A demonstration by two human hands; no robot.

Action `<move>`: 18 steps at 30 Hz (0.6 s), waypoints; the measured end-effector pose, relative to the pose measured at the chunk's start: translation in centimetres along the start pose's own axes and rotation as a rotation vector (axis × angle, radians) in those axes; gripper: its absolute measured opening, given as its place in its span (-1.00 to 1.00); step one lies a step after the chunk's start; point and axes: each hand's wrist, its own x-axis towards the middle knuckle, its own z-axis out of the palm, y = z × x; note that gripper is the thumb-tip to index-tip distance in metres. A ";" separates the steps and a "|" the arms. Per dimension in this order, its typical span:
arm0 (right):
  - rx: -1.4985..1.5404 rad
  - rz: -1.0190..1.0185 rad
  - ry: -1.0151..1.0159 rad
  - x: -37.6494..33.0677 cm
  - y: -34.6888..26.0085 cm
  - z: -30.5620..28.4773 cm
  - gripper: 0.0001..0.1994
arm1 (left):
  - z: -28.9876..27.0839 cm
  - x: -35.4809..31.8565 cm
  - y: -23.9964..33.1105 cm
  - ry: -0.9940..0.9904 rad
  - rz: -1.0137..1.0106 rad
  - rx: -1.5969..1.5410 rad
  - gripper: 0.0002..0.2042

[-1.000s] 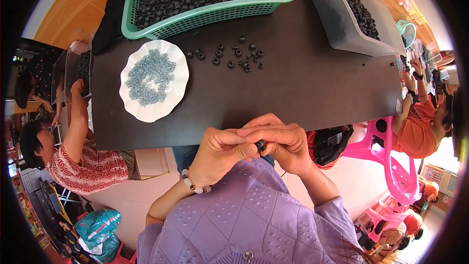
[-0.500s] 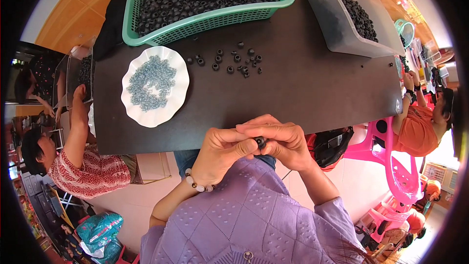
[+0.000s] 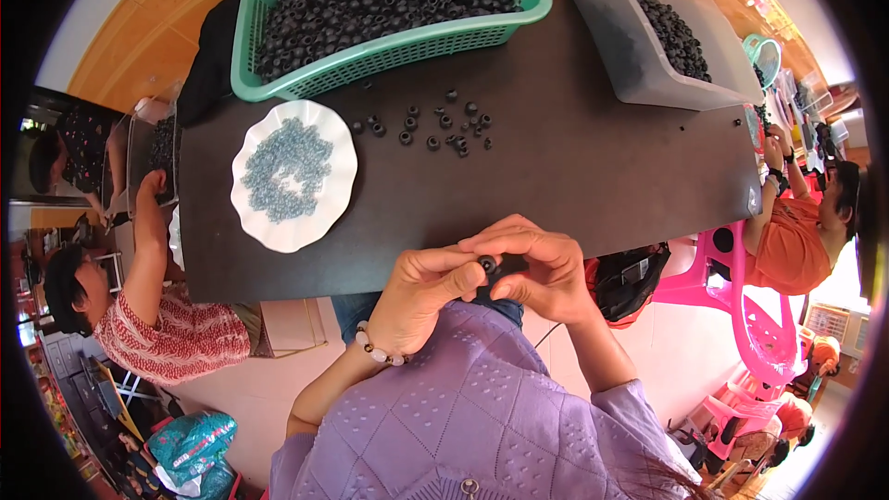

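My left hand (image 3: 428, 285) and my right hand (image 3: 535, 268) meet at the near edge of the dark table (image 3: 574, 176), fingertips pressed together around a small black round part (image 3: 486, 265). The left wrist wears a bead bracelet. Beyond the hands, several loose black parts (image 3: 435, 125) lie on the table. To the left stands a white scalloped plate (image 3: 250, 213) that holds a heap of small grey-blue pieces (image 3: 285, 168).
A green basket (image 3: 389, 56) full of black parts stands at the far side, a grey tub (image 3: 639, 46) of the same at the right. One person in a red patterned top sits at the left, another in orange at the right by pink chairs (image 3: 759, 333).
Both hands have stayed together on the small black part at the table edge; only the view has shifted slightly.
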 end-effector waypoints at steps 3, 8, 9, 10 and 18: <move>-0.118 0.010 0.087 0.3 -1.1 0.6 -0.64 | -0.1 0.2 -0.3 0.011 -0.047 -0.061 -0.79; -0.371 -0.053 0.115 0.4 -1.1 0.8 -0.67 | 0.4 0.2 0.2 0.077 -0.150 -0.169 -0.80; -0.398 -0.050 0.104 0.3 -1.1 0.8 -0.65 | 0.4 0.4 0.2 0.080 -0.145 -0.196 -0.81; -0.421 -0.047 0.091 0.2 -1.2 0.9 -0.63 | 0.3 0.3 0.3 0.087 -0.139 -0.224 -0.82; -0.499 -0.183 0.121 0.2 -0.9 0.5 -0.67 | -0.2 0.5 -0.7 0.098 -0.162 -0.240 -0.83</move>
